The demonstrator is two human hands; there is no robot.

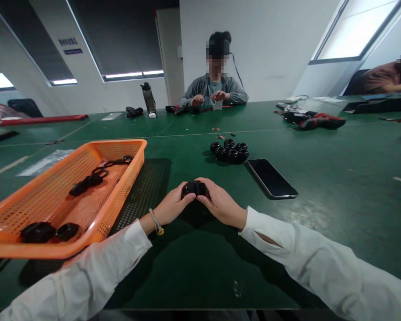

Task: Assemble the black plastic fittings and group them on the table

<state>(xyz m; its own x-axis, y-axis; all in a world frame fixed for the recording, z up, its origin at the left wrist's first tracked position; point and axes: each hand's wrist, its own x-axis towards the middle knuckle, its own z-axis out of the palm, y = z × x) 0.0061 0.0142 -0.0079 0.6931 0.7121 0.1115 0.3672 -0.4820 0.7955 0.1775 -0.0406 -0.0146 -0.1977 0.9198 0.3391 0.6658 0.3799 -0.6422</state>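
Note:
Both of my hands meet at the middle of the view, just above the green table (200, 263). Between them is a dark part (196, 188), made up of what look like rounded black pieces. My left hand (171, 204) closes round its left side, and my right hand (221, 203) grips its right side. The fingers cover much of it, so its exact shape is hidden. Beyond my hands stands a tight cluster of several black round parts (232, 154). A dark-screened phone (272, 178) lies to the right of that cluster.
An orange basket (102, 218) holding black parts stands at the left, with a clear plastic bag (46, 162) behind it. Across the table sits a person (215, 87) near a bottle (149, 100). A red and black power tool (321, 121) lies at the back right.

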